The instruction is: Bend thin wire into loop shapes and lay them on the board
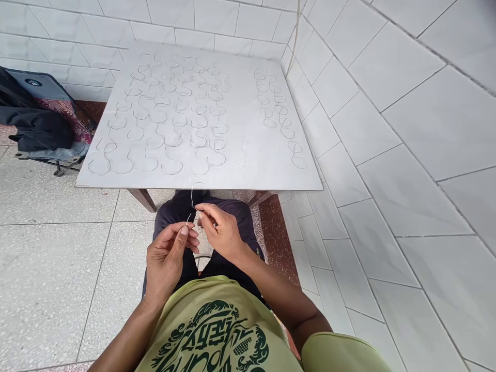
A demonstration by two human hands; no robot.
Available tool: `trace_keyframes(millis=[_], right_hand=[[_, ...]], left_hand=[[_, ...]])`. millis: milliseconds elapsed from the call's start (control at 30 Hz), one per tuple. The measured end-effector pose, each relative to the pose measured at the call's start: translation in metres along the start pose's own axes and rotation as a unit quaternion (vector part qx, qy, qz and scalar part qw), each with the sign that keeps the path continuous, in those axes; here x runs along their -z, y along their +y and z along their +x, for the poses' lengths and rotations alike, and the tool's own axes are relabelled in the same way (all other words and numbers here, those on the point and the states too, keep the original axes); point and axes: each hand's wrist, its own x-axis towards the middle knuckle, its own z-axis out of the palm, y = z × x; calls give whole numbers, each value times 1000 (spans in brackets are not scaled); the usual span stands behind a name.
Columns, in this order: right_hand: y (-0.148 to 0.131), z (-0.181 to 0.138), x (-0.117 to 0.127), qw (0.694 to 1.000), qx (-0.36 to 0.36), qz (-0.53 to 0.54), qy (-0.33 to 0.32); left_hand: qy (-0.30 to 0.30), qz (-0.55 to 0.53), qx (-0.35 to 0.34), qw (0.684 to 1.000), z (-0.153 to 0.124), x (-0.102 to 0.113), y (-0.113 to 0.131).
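White rectangular tabletop [251,176], white tiled walls [387,116] close along far and right edges; pale speckled floor [58,263] gives room at left. Thin curved wires [145,171] lie left and right, strip between. Left hand [167,252] and right hand [220,231] both pinch bent silvery wire [192,196], by near edge.

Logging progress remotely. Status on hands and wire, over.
Left hand, right hand: both pinching thin wire, one piece or two unclear. Curved wires spread on table ahead. No obstruction seen at the hands.

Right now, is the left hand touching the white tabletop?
Apart. The head view shows dark trousers between the left hand and the white tabletop.
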Motion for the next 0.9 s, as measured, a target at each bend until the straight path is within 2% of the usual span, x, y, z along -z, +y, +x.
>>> trace_keyframes(millis=[200,333,467,700,900], right_hand=[[5,4,-9,994,86,-53,38],[6,2,-11,992,97,-69,44],[6,-4,-10,992,83,-88,19],[14,-17,-9,989,95,-110,-35],[11,-19,-1,993,70,-67,-70]], left_hand=[[-20,4,27,999,-6,5,-1],[-10,-1,36,999,-8,9,-3],[10,-17,32,999,-4,15,-5],[-1,-18,57,998,5,23,-5],[-21,-30,87,996,12,29,-3]])
